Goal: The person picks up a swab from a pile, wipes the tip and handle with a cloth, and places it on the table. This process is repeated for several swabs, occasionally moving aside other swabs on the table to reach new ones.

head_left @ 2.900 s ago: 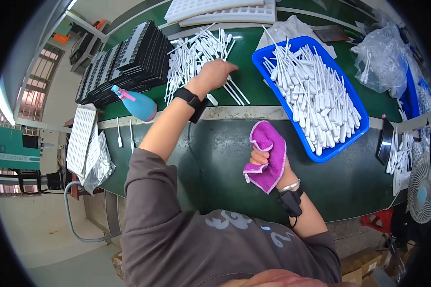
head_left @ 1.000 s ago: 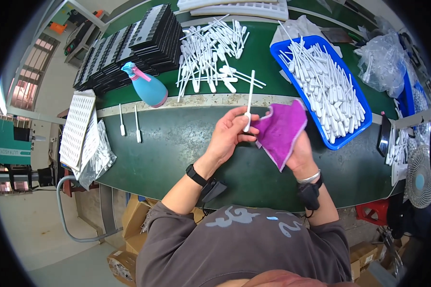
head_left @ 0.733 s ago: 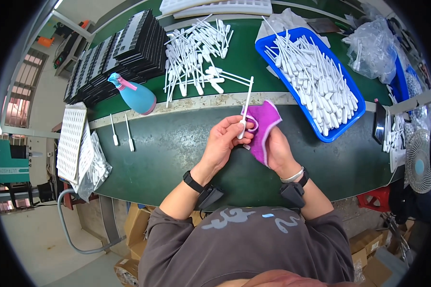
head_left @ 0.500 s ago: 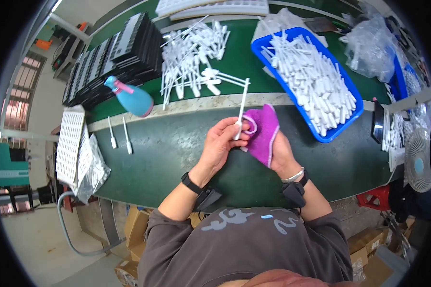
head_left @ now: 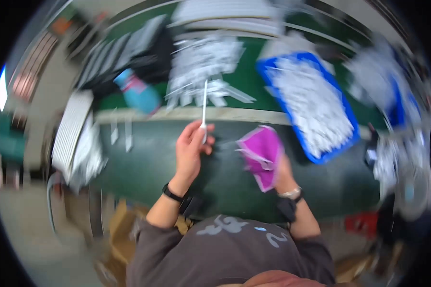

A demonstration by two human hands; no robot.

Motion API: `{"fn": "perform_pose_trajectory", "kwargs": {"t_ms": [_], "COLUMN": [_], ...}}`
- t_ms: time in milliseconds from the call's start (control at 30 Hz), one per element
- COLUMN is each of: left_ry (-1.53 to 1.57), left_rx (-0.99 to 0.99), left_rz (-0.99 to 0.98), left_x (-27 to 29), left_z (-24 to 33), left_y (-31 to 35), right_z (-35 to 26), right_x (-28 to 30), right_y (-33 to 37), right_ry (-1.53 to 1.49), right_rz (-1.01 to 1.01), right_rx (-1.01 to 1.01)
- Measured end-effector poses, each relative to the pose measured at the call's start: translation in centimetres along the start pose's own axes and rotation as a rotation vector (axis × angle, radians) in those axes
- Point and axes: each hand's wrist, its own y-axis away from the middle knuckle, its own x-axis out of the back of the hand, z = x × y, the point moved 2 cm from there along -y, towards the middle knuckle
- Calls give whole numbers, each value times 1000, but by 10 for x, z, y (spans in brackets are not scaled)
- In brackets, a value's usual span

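My left hand grips a slim white plastic stick with a thicker end; the stick points up and away from me. To the right, my right hand holds a purple cloth with a pale edge; its fingers are mostly behind the cloth. The hands are apart over the dark green table. Beyond my left hand lies a loose pile of similar white sticks. Past my right hand, a blue basket is filled with more of them. The picture is blurred by motion.
A blue spray bottle with a pink trigger stands by stacked black trays at the far left. Two white sticks lie nearer, beside white trays and a plastic bag. At the right stands a fan.
My left hand has moved left, away from the cloth, carrying the white stick. My right hand with the cloth is a little lower. The whole view has shifted and blurred.
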Motion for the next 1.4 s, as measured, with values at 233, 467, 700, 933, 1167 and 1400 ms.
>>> {"fn": "perform_pose_trajectory", "kwargs": {"t_ms": [233,467,700,933,1167,1400], "left_ry": [-510,-1246,-1247,-1388,-1616,-665], "left_rx": [-732,-416,-469,-674,-428,-152], "left_rz": [837,965,660,-55,103,-27], "left_x": [191,275,170,5,-21,-30], "left_z": [56,52,77,19,-19,0], "left_y": [16,2,-16,-91,-127,-91], "right_z": [-3,2,-12,-5,-8,-12], "right_x": [11,2,-4,2,0,2], "right_y": [-2,0,-3,-5,-5,-6], "right_ry": [42,-23,-239,-420,-491,-546], "right_rz": [-120,-12,-35,-69,-49,30], "right_rx": [-30,-28,-62,-229,-235,-217]}}
